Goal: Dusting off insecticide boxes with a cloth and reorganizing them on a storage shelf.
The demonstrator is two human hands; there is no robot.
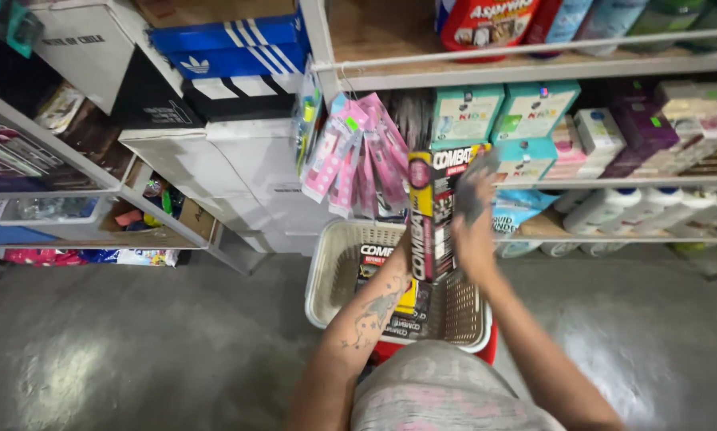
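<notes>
The right hand (472, 209) is wrapped around a tall black box (434, 209), held up above the basket (326, 271). The left hand (404, 254) is hidden behind it — I cannot tell its grip. The box could slip and knock the pink packs (358, 156) — they hang close.

Glossy printed cardboard on the tall box (436, 209) gripped between the right hand (472, 231) and the left hand (402, 247). Cream plastic lattice, smooth and faintly shiny, on the basket (326, 275) at 6 o'clock, over a red plastic base. Shiny clear film over pink card on the hanging packs (350, 156) at 12 o'clock. Matt white cardboard on the stacked boxes (215, 172) at 10 o'clock. Polished grey concrete floor (135, 351), patchy with glare. Painted white metal shelf rails (526, 60).
</notes>
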